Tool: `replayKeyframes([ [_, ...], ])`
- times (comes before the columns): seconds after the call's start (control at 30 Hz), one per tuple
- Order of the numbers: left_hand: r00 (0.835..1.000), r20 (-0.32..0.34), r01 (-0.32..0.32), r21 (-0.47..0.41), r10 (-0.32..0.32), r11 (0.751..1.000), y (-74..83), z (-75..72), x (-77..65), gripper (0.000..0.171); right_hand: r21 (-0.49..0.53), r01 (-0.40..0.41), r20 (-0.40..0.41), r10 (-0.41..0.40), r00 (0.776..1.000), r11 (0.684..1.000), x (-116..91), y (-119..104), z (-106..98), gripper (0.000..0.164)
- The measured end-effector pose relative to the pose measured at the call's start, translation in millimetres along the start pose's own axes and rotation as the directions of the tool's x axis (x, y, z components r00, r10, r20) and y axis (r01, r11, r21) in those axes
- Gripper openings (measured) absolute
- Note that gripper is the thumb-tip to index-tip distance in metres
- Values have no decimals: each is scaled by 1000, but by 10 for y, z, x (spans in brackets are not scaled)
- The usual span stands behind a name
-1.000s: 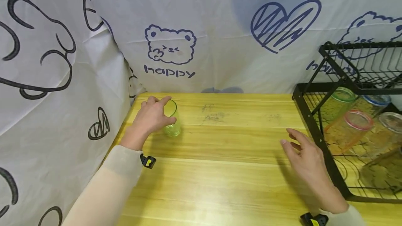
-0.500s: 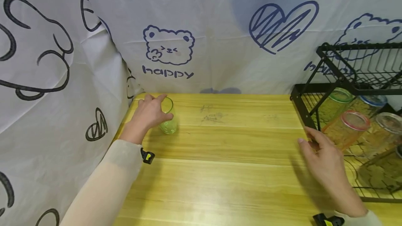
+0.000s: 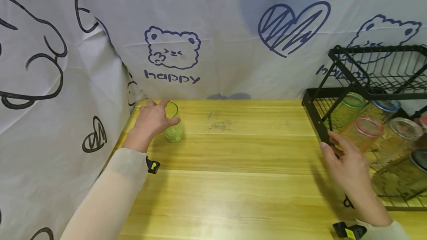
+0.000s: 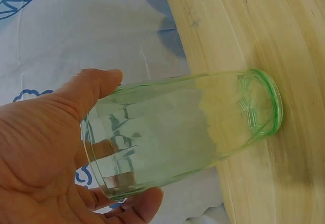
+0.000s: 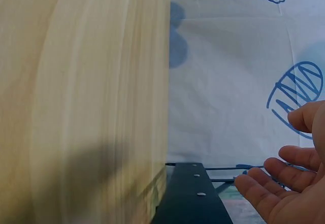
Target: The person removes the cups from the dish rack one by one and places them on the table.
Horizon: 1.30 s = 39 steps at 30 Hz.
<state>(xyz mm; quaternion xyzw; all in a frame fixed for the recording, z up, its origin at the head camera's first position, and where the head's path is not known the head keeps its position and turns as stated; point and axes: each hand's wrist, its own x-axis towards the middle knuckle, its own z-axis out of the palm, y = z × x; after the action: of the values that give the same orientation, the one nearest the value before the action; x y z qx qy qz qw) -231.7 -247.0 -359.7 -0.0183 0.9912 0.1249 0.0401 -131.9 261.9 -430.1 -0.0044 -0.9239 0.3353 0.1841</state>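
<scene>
A pale green clear drinking glass point(image 3: 174, 133) stands upright on the wooden table, toward the back left. My left hand point(image 3: 150, 119) grips it near the rim. In the left wrist view the thumb lies along one side of the glass point(image 4: 167, 132) and the fingers bend round the other. My right hand point(image 3: 348, 162) hovers at the near left side of a black wire rack point(image 3: 315, 121), fingers loosely bent and holding nothing. The right wrist view has the right hand point(image 5: 294, 178) with its fingers spread apart, beside the rack's dark frame bar point(image 5: 195, 196).
Several tinted glasses stand on the rack's lower level, among them a red-rimmed glass point(image 3: 368, 127), a green-rimmed glass point(image 3: 353, 101) and a dark-rimmed glass point(image 3: 397, 177). A printed white cloth point(image 3: 227, 58) hangs along the table's back and left edges.
My right hand has moved right, up to the rack's side. The left hand stays round the green glass. The head view has turned slightly right, bringing more of the rack into sight.
</scene>
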Motion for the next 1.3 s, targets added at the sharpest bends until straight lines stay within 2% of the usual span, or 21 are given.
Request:
replayKeyframes([
  [0.3, 999, -51, -8, 7, 9, 1000, -11, 37, 5, 91, -9, -20, -45, 20, 999, 1000, -7, 20, -96, 46],
  [0.53, 998, -60, -5, 3, 6, 1000, -16, 41, 0, 90, -3, -1, -124, 1, 992, 1000, -23, 23, -125, 39],
  [0.8, 999, -36, -22, -17, 21, 1000, -6, 52, -7, 101, -44, -26, -142, 20, 990, 999, -35, 79, -221, 38],
  [1.07, 998, 47, -43, -74, 47, 996, -45, 41, 37, 99, -135, -58, -153, 37, 988, 989, 14, 70, -305, 40],
  [1.3, 999, 30, -31, -52, 32, 998, -37, 48, 61, 95, -183, -49, -212, 9, 977, 982, 102, 27, -376, 40],
])
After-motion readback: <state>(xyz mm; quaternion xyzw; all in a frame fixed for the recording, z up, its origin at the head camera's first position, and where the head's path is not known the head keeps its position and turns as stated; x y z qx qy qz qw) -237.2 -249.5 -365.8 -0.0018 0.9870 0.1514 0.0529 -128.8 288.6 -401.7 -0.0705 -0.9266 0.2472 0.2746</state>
